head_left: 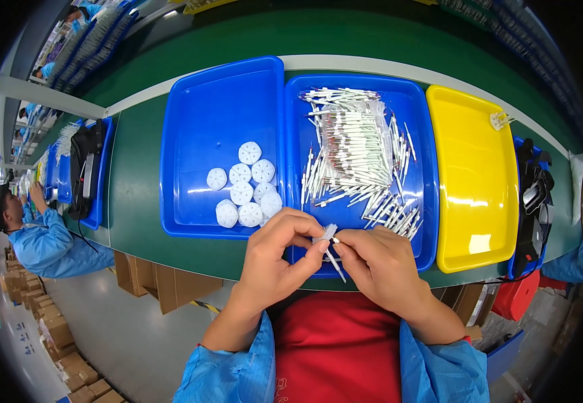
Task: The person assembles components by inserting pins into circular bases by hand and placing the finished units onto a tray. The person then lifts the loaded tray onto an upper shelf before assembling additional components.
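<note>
My left hand (275, 252) is closed in a pinch on a small whitish translucent piece (330, 232). A thin white stick (335, 264) points down from between the fingertips of both hands. My right hand (385, 265) pinches at the same spot, its fingertips on the stick's upper end; they partly hide how stick and piece meet. Just beyond my hands lies a blue tray (427, 201) heaped with thin white sticks (352, 148), some with dark reddish ends. To its left, another blue tray (204, 101) holds several round white segmented pieces (241, 173).
A yellow tray (473, 188) stands on the right with a small white pronged piece (500, 121) at its far corner. Dark devices with cables (536, 195) fill a bin beyond it. On the far left, a co-worker in blue (46, 242) works along the green bench (133, 174).
</note>
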`<action>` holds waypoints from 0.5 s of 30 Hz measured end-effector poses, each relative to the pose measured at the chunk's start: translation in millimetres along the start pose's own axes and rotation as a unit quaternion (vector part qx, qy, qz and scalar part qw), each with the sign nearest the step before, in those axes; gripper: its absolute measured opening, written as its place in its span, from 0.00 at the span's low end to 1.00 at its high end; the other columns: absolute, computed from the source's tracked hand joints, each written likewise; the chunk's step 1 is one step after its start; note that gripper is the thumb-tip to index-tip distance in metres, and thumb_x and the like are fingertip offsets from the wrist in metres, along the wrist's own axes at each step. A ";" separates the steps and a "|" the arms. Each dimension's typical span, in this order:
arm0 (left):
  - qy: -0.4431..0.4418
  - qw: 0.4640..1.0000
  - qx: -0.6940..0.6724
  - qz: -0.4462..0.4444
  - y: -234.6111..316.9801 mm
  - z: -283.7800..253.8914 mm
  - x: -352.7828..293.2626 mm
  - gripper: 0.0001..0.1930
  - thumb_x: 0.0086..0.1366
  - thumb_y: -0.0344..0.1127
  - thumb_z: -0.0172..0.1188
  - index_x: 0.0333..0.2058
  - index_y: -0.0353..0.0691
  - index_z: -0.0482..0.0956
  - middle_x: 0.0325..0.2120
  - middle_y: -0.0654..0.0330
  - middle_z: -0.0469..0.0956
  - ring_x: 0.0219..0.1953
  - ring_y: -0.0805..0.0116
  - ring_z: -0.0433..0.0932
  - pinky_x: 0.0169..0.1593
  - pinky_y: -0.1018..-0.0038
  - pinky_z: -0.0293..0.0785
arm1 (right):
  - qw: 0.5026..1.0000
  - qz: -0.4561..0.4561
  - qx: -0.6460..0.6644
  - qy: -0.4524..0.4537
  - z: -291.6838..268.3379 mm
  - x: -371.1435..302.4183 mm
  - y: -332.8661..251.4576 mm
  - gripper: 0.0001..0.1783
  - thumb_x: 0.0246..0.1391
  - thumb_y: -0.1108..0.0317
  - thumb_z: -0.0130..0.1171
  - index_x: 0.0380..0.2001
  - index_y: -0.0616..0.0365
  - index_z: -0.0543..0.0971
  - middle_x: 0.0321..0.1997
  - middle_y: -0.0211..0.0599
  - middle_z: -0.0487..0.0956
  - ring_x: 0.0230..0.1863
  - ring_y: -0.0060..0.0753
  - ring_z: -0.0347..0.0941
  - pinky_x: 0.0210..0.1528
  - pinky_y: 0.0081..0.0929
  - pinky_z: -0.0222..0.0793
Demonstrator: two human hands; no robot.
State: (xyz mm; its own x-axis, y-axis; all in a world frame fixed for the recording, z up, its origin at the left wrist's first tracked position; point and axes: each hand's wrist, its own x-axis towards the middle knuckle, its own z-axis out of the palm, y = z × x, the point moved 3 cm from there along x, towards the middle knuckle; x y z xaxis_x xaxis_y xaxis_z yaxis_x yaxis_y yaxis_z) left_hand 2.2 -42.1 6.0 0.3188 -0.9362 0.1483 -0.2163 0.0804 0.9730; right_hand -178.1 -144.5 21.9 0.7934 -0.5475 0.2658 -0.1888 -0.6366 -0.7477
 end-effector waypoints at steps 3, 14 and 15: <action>0.036 0.998 -0.039 0.031 1.0 3.7 0.1 0.11 0.67 0.18 0.74 0.47 0.29 0.86 0.49 0.49 0.85 0.48 0.64 0.90 0.47 0.73 0.91 | 0.999 -0.008 -0.001 0.032 -0.4 0.0 -0.8 0.11 0.65 0.71 0.75 0.48 0.57 0.85 0.29 0.37 0.84 0.28 0.42 0.82 0.33 0.42 0.72; -0.003 0.986 0.105 0.129 16.8 -3.1 4.7 0.18 0.65 0.20 0.74 0.55 0.31 0.90 0.56 0.47 0.83 0.51 0.59 0.90 0.53 0.68 0.89 | 0.999 -0.036 -0.027 0.027 -1.8 1.7 -5.2 0.13 0.65 0.71 0.75 0.51 0.58 0.86 0.32 0.34 0.86 0.28 0.37 0.81 0.32 0.39 0.68; 0.005 0.987 0.100 0.123 17.2 -2.5 4.3 0.18 0.65 0.20 0.74 0.54 0.31 0.91 0.56 0.47 0.83 0.50 0.59 0.90 0.53 0.68 0.88 | 0.999 -0.036 -0.026 0.027 -0.7 0.7 -4.5 0.13 0.65 0.71 0.75 0.51 0.58 0.86 0.32 0.34 0.86 0.28 0.37 0.81 0.32 0.39 0.68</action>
State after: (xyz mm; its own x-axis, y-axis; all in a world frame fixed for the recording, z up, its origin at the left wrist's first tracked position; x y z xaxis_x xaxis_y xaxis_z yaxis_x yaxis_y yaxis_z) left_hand 2.2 -43.9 23.8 0.2425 -0.8935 0.3779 -0.4654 0.2346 0.8534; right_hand -177.2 -142.4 25.9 0.7741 -0.5269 0.3508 -0.1641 -0.7022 -0.6928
